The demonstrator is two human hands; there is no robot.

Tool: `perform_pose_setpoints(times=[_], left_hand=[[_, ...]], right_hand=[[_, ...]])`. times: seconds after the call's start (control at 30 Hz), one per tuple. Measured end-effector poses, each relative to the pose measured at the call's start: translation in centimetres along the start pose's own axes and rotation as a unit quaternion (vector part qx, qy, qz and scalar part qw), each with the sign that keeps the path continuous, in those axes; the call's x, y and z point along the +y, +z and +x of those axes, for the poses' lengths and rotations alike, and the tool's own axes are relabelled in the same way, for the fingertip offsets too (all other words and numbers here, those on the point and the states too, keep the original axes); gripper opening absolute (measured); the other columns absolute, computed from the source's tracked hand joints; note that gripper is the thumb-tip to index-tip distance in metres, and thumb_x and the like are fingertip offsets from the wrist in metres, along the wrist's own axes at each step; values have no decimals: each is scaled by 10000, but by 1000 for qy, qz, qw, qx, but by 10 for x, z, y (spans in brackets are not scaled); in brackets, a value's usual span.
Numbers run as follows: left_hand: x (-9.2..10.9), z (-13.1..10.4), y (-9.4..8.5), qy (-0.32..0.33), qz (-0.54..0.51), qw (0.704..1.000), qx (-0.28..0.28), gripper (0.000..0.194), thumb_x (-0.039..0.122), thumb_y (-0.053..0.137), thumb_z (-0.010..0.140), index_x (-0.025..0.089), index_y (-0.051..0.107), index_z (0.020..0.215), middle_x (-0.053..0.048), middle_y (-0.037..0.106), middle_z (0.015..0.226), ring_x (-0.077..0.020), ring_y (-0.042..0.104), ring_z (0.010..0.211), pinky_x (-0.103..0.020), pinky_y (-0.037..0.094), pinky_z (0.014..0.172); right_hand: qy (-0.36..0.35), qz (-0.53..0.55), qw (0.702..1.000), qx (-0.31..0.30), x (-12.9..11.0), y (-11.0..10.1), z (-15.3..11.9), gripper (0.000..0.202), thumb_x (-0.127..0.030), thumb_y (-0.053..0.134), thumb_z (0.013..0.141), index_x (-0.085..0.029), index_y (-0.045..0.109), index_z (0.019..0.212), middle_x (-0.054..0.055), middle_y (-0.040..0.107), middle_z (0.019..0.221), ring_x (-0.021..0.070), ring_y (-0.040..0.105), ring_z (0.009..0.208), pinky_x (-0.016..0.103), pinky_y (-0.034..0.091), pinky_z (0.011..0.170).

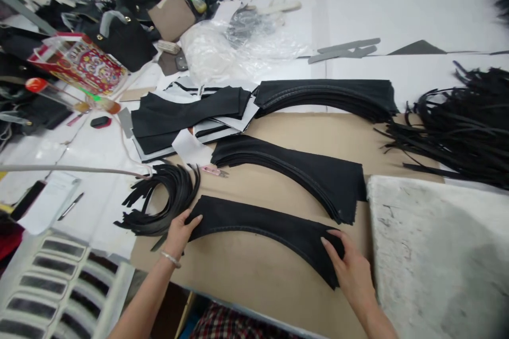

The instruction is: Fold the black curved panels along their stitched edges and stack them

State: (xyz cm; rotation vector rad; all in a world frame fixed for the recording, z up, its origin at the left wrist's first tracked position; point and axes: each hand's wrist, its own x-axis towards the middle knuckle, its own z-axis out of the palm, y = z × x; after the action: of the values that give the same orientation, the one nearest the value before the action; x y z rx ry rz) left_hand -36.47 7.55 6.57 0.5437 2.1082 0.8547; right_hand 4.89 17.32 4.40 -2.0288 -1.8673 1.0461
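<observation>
A curved black piece (258,222) lies across the brown board near its front edge. My left hand (181,233) pinches its left end between thumb and fingers, and my right hand (350,262) grips its right end the same way. Just behind it is a stack of similar black curved pieces (294,169), and farther back lies another such stack (326,96). Pink-handled snips (215,171) rest left of the nearer stack. A coil of black strips (175,196) sits beside my left hand.
Black panels (178,116) with white sheets lie at the back left. Many black strips (465,127) are heaped at the right, behind a pale slab (437,259). A white slotted form (59,286) stands front left. Bags, a red box (91,63) and clear plastic (222,47) are farther back.
</observation>
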Motion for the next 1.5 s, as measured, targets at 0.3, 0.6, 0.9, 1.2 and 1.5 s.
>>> perform_pose_setpoints(times=[0.3,0.6,0.9,1.2,1.5], left_hand=[[-18,12,3,48,126,987,91,303,466,628,684,180,557,610,36,540,563,-158,546,633,-235,416,600],[-22,19,8,60,232,963,123,246,435,562,735,197,554,673,27,547,605,-156,537,619,-238,395,600],[-25,24,8,45,291,951,90,330,535,526,704,214,534,779,-68,644,808,-277,610,826,-320,438,700],[-25,26,6,14,324,943,75,365,566,529,697,225,560,823,-90,675,911,-316,625,928,-381,466,776],[-22,24,10,18,327,942,74,352,561,524,697,225,539,801,-86,657,870,-320,624,872,-390,461,755]], right_hand=[[10,-48,999,16,12,7,-3,603,-661,360,799,-217,520,1175,76,644,881,255,626,653,367,483,591],[26,-66,997,30,19,19,0,658,-697,349,792,-220,513,1215,93,639,924,288,631,739,379,483,593],[-14,4,999,43,9,15,-3,464,-471,352,898,-181,459,1244,113,588,1189,274,601,969,414,467,831],[0,28,998,58,9,11,-5,484,-409,389,894,-176,374,1318,99,609,1051,252,619,880,390,499,756],[9,27,998,57,13,11,0,506,-405,407,881,-164,367,1324,77,591,980,231,597,830,357,479,729]])
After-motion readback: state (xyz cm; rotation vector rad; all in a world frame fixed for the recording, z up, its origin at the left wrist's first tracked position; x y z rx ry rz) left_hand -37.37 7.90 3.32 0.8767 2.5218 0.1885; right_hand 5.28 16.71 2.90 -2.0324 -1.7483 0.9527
